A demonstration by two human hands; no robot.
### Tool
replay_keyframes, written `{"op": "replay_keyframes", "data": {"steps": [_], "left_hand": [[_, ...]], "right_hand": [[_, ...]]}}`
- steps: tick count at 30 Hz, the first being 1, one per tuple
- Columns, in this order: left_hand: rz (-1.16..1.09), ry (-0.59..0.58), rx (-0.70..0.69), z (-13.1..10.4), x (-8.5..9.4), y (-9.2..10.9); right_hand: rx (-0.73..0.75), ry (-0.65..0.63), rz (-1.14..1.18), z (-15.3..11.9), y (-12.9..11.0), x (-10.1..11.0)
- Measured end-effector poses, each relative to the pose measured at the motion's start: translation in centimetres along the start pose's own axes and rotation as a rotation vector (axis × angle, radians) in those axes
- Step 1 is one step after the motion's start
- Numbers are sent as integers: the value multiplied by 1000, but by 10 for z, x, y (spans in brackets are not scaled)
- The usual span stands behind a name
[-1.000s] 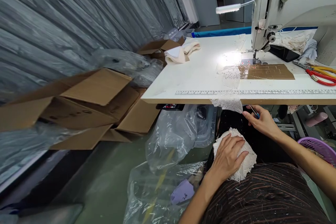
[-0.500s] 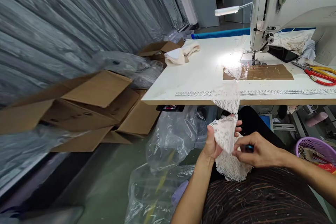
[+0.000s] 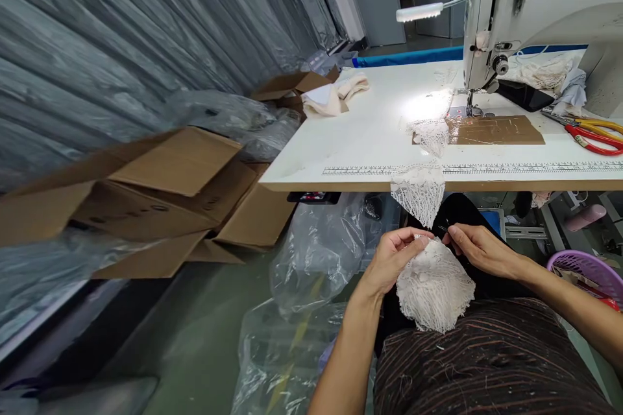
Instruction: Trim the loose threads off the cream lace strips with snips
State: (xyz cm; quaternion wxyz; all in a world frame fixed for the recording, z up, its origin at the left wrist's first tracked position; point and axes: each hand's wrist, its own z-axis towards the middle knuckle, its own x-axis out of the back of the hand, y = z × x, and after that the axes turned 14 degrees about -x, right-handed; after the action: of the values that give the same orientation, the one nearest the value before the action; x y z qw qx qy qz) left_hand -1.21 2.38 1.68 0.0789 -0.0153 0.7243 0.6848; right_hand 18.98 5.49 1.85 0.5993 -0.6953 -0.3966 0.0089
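Below the table edge, my left hand [image 3: 400, 258] pinches the top of a white lace piece [image 3: 435, 288] with a fringed edge, which hangs bunched over my lap. My right hand [image 3: 479, 248] is closed just right of the lace's top, around a small, thin, dark pointed tool [image 3: 444, 228] whose exact kind is too small to make out. Another length of lace [image 3: 418, 191] drapes over the front edge of the table, its tip close above my left hand. It runs back to a lace strip [image 3: 431, 135] on the tabletop beside the sewing machine [image 3: 484, 39].
The white sewing table [image 3: 335, 142] carries a brown taped strip [image 3: 506, 131], red-handled scissors [image 3: 591, 139], a black phone-like object [image 3: 523, 96] and folded cream fabric [image 3: 324, 102]. An open cardboard box [image 3: 180, 165] and plastic bags [image 3: 316, 259] lie left. A purple basket [image 3: 591, 266] stands right.
My left hand has turned from an open palm under the lace to a pinch at its top. My right hand has moved up, and the lace now hangs lower, spread out.
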Motion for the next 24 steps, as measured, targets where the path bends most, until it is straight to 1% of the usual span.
{"op": "replay_keyframes", "data": {"steps": [5, 9, 12, 17, 21, 24], "left_hand": [[64, -39, -30, -1, -1, -1], [115, -40, -45, -2, -3, 0], [119, -33, -44, -3, -3, 1], [130, -38, -57, -3, -3, 1], [160, -40, -65, -3, -4, 3], [167, -37, -72, -3, -5, 4]], "right_hand": [[45, 3, -94, 15, -5, -5], [50, 73, -128, 23, -11, -11], [32, 91, -97, 21, -10, -12], [47, 15, -141, 14, -8, -10], [68, 44, -203, 15, -9, -12], [44, 74, -208, 17, -8, -14]]}}
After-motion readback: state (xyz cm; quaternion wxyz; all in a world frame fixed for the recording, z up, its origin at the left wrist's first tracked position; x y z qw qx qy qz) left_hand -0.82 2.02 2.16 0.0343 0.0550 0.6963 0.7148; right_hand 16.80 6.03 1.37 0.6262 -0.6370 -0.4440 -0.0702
